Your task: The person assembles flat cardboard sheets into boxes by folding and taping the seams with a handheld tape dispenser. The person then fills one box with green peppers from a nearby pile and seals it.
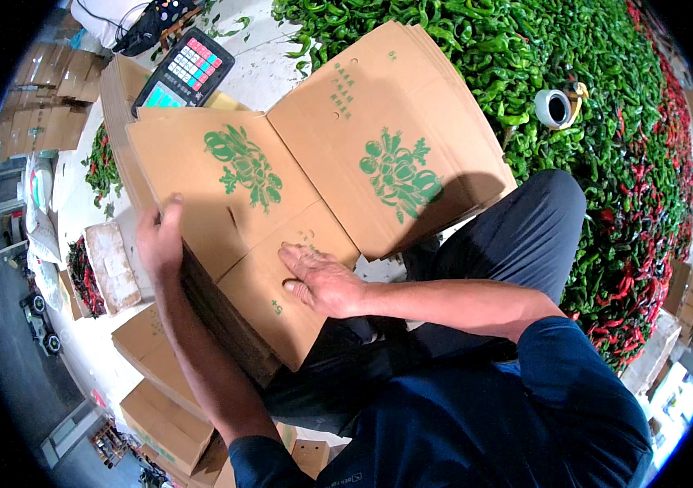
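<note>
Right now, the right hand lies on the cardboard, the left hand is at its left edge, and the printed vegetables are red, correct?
Not quite: the printed vegetables are green, as the head view shows. The right hand is on the cardboard, the left hand at its left edge.

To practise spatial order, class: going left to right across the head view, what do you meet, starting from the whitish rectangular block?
Whitish rectangular block, left hand, right hand, round white object with a dark centre, red peppers along the right.
</note>
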